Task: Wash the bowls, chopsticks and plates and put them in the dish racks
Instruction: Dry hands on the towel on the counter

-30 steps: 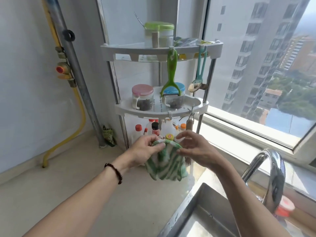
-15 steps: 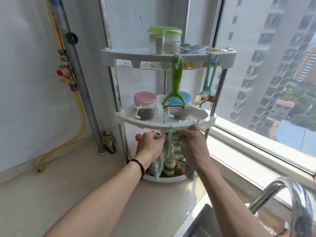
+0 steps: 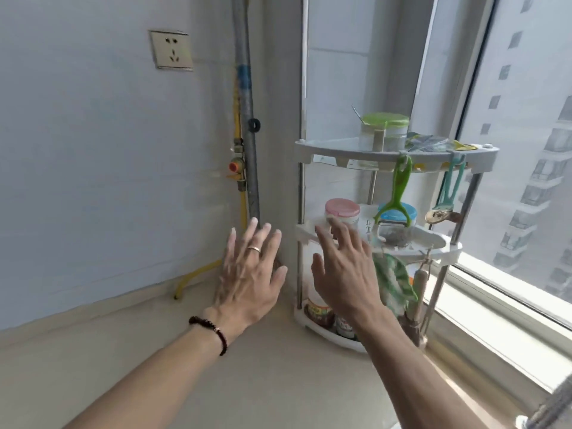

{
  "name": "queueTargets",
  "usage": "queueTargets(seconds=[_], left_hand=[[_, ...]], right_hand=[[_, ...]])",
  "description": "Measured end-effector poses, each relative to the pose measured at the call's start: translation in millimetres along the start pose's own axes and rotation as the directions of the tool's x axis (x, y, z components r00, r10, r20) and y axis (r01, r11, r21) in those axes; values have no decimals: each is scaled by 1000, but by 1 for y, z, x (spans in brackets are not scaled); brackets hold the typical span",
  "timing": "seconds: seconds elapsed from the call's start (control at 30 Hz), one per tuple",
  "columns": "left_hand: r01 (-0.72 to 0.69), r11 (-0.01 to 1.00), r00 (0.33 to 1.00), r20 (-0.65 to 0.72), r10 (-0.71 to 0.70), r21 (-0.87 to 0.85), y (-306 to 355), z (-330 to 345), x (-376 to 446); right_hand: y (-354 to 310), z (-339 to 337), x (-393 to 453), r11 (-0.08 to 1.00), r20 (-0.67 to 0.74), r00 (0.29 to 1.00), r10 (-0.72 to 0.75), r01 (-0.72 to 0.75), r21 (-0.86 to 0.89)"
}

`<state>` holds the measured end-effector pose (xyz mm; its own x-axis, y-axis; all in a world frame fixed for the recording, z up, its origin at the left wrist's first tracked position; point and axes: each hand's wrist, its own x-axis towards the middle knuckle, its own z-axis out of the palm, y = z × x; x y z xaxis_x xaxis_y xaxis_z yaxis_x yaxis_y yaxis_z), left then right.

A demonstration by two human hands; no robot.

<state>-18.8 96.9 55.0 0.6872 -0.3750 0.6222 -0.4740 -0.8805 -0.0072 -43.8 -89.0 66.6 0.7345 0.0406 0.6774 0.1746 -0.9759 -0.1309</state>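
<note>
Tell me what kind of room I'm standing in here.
Most likely a home kitchen in a high-rise flat: a corner shelf rack holds lidded seasoning jars, a green peeler hangs from it, and the window looks out on apartment towers.

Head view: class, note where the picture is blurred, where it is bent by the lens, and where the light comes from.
Head view: both hands, left hand and right hand, are motion-blurred; the window frame leans, bent by the wide lens; daylight enters from the window at right, hazy outside.
</note>
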Motion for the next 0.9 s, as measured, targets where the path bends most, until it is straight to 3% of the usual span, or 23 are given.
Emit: queueTargets(seconds=[0.27, 0.47, 0.67, 0.9], left_hand=[[170, 945, 973, -203, -115, 280, -137, -173, -132], [398, 806, 910, -300, -285, 439, -215, -339, -290], [609, 531, 792, -422, -440, 589, -258, -502, -461], [730, 94, 607, -580, -544, 677, -284, -667, -662]], right_hand=[[-220, -39, 31, 917, -205, 928, -311, 349, 192], [-437, -93, -14, 767, -353, 832, -427, 541, 345], [-660, -159, -98, 534, -484, 713, -507, 701, 473], [-910, -239, -200, 184, -643, 562, -520, 809, 559]])
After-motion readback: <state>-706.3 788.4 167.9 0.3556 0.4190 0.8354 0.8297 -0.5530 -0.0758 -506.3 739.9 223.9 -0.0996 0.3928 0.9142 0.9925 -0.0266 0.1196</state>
